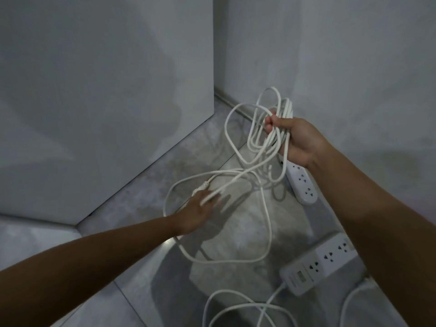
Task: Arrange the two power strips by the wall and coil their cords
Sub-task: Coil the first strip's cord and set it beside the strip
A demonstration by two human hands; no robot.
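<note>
R hand [297, 140] was up near the wall [354, 67], fingers closed round a bunch of white cord [269, 128] loops. L hand [198, 212] was lower, fingers spread wide, a strand lying across the fingertips. Far power strip [303, 185] lay on the floor [141, 197] by the wall; near strip [318, 261] closer in, w/ its own cord [247, 305] loose on the floor.

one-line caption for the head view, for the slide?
Right hand holds gathered cord loops while left hand reaches the loose cord on the floor; two power strips lie by the wall.
</note>
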